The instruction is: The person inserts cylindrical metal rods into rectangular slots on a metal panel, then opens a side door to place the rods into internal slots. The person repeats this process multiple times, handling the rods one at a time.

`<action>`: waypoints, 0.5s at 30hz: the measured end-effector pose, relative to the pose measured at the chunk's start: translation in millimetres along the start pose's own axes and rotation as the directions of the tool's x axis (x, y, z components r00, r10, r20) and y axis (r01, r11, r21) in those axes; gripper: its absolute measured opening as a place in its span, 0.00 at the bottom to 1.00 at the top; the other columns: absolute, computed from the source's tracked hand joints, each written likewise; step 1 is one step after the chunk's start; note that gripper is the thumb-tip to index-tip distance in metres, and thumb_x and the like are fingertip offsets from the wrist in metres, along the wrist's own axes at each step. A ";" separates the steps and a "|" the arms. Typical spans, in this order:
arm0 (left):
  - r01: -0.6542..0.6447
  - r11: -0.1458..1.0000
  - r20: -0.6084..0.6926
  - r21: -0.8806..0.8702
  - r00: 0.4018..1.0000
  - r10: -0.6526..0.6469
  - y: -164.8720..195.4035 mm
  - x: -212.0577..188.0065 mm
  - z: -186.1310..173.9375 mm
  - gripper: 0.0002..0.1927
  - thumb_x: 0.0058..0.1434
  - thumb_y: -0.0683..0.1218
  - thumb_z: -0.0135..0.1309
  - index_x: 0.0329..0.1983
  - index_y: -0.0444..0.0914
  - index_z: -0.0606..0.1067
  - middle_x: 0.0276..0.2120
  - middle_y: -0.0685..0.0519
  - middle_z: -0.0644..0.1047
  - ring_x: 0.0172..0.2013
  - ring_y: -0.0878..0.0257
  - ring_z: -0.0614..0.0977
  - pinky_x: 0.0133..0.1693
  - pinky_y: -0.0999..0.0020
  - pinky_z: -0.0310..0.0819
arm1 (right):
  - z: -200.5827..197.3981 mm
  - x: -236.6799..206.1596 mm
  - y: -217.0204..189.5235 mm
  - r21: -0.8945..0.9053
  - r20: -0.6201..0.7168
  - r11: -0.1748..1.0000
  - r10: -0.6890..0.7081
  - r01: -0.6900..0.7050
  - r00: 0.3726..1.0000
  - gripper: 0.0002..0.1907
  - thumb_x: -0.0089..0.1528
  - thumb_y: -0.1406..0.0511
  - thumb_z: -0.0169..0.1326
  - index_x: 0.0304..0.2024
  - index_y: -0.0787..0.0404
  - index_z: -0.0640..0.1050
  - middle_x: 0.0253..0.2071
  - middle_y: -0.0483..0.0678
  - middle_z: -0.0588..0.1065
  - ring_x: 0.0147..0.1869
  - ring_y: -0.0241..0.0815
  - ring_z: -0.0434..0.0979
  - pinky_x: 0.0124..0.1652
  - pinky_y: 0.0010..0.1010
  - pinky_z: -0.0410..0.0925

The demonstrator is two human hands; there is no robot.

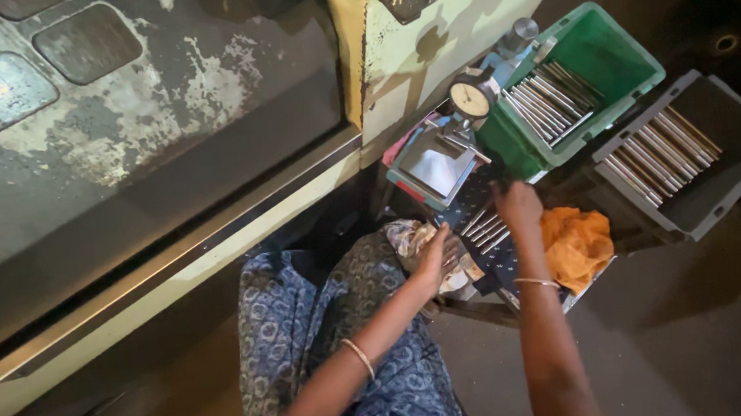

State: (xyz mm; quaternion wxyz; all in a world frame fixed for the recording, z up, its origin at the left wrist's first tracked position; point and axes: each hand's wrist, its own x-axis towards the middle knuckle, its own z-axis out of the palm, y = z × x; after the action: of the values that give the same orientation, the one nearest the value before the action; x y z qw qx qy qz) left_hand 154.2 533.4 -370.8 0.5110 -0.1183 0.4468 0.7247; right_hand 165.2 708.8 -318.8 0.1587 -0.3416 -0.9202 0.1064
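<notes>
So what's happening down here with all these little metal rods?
A person sits beside a big worn machine. Their right hand reaches toward a dial gauge stand, just above a few loose metal rods on a dark cloth. The left hand rests on a pale rag. A green bin and a grey bin each hold rows of rods, and an orange cloth lies nearby.

rods (485,229) between hands, gauge (470,98) behind, bins right

a worn pale machine panel (121,121) fills the left, with an orange cloth (577,241) and a grey bin (716,184) right.
</notes>
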 end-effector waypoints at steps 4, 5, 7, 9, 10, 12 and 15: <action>-0.031 0.999 0.005 0.036 0.999 0.031 3.8 -2.1 12.1 0.48 0.59 0.73 0.47 0.75 0.41 0.58 0.73 0.49 0.63 0.72 0.52 0.62 0.66 0.54 0.57 | 20.2 -4.2 0.7 -0.024 -0.046 1.000 0.014 -0.015 0.999 0.25 0.59 0.49 0.62 0.41 0.64 0.80 0.38 0.65 0.78 0.42 0.67 0.80 0.41 0.55 0.72; -0.028 0.998 0.012 0.050 1.000 0.027 4.0 -1.6 12.7 0.49 0.59 0.74 0.46 0.76 0.41 0.57 0.73 0.50 0.62 0.72 0.52 0.62 0.66 0.54 0.56 | 20.7 -2.3 -1.2 -0.033 -0.082 0.999 0.036 -0.039 0.996 0.27 0.57 0.48 0.62 0.42 0.66 0.79 0.38 0.65 0.78 0.41 0.67 0.80 0.40 0.55 0.72; -0.029 0.999 0.045 0.031 0.999 0.028 1.8 0.0 10.1 0.48 0.61 0.74 0.47 0.76 0.41 0.59 0.72 0.51 0.64 0.71 0.54 0.63 0.65 0.57 0.58 | 19.9 -0.4 -3.1 0.026 -0.042 0.994 0.111 -0.110 0.993 0.27 0.59 0.48 0.63 0.42 0.66 0.79 0.38 0.64 0.79 0.43 0.66 0.80 0.41 0.54 0.72; -0.020 1.000 0.024 0.010 1.000 0.020 -1.3 3.3 5.1 0.46 0.61 0.73 0.49 0.73 0.42 0.62 0.68 0.52 0.68 0.67 0.57 0.68 0.61 0.59 0.62 | 17.1 4.8 -1.6 0.149 0.110 0.965 0.202 -0.217 0.973 0.22 0.64 0.50 0.64 0.43 0.63 0.81 0.38 0.64 0.79 0.45 0.64 0.80 0.45 0.50 0.72; -0.013 1.000 -0.012 -0.005 1.000 0.013 -2.7 5.3 1.7 0.43 0.60 0.72 0.50 0.71 0.43 0.65 0.65 0.53 0.72 0.63 0.58 0.71 0.57 0.59 0.65 | 13.7 2.6 -2.1 0.362 0.114 0.901 0.211 -0.239 0.971 0.20 0.65 0.53 0.62 0.43 0.64 0.78 0.38 0.61 0.79 0.42 0.59 0.80 0.42 0.46 0.72; -0.003 0.998 -0.048 -0.062 0.999 0.000 -5.5 7.4 -5.2 0.39 0.60 0.71 0.51 0.66 0.43 0.69 0.58 0.54 0.77 0.57 0.61 0.76 0.52 0.61 0.68 | 3.7 -19.7 -10.0 0.720 0.134 0.647 0.224 -0.250 0.965 0.18 0.65 0.58 0.59 0.45 0.66 0.74 0.37 0.55 0.80 0.37 0.48 0.82 0.37 0.37 0.73; 0.028 0.979 0.022 -0.201 0.999 -0.024 -4.7 5.8 -15.9 0.33 0.63 0.70 0.50 0.59 0.43 0.72 0.51 0.57 0.80 0.52 0.63 0.79 0.47 0.62 0.70 | -18.1 -61.0 -37.9 0.701 -0.121 0.712 0.061 0.042 0.991 0.12 0.66 0.68 0.60 0.47 0.67 0.72 0.38 0.52 0.79 0.40 0.37 0.79 0.39 0.28 0.72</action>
State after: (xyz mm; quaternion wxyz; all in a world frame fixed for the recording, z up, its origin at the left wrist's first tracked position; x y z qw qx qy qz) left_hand 151.1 525.2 -386.0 0.5102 -0.1682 0.3649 0.7604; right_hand 193.0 641.8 -303.8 0.3376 -0.2669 -0.7963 0.4250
